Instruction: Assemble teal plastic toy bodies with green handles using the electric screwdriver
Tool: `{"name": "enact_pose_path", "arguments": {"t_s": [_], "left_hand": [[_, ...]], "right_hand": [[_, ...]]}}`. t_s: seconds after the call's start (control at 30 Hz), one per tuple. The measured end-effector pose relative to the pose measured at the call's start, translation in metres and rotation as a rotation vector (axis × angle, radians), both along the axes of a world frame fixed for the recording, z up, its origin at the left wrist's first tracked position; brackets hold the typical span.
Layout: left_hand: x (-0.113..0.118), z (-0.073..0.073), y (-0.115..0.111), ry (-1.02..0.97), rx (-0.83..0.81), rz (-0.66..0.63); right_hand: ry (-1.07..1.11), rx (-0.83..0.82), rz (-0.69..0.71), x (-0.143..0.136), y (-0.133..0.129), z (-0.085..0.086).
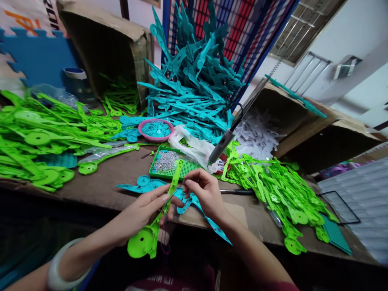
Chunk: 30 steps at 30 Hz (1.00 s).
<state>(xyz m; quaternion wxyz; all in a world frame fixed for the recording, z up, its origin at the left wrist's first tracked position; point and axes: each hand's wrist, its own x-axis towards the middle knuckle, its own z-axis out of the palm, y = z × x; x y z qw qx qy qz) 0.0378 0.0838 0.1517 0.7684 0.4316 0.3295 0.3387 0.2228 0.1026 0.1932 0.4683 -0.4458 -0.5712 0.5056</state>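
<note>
My left hand (142,212) is closed round a long bright green plastic part (141,243), with a round disc at its lower end and a narrow tip pointing away from me. Thin red and blue wires (165,238) dangle below it in a loop. Fingertips of my right hand (204,192) are pinched beside the part's upper half, on what looks like a thin dark wire. Under both hands a blue plastic part (150,184) lies on the table. Just beyond them is a green tray (154,171) of small silvery screws.
Green parts are piled at left (39,139) and right (273,190). A tall heap of teal parts (194,89) stands behind a pink basket (141,131). An electric screwdriver (222,145) hangs near my right hand, above a black-handled tool (239,192). Cardboard boxes (142,68) stand behind.
</note>
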Motion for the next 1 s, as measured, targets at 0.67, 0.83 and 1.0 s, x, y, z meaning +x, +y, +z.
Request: {"name": "enact_pose_path", "arguments": {"t_s": [0.67, 0.83, 1.0], "left_hand": [[0.004, -0.009, -0.006, -0.02, 0.004, -0.04], [0.003, -0.006, -0.007, 0.052, 0.129, -0.072], [0.008, -0.001, -0.004, 0.19, 0.219, -0.036]], "right_hand": [[-0.191, 0.068, -0.08, -0.004, -0.002, -0.003], [-0.208, 0.143, -0.085, -0.009, -0.002, -0.011], [-0.208, 0.166, -0.064, -0.01, -0.004, -0.017]]}}
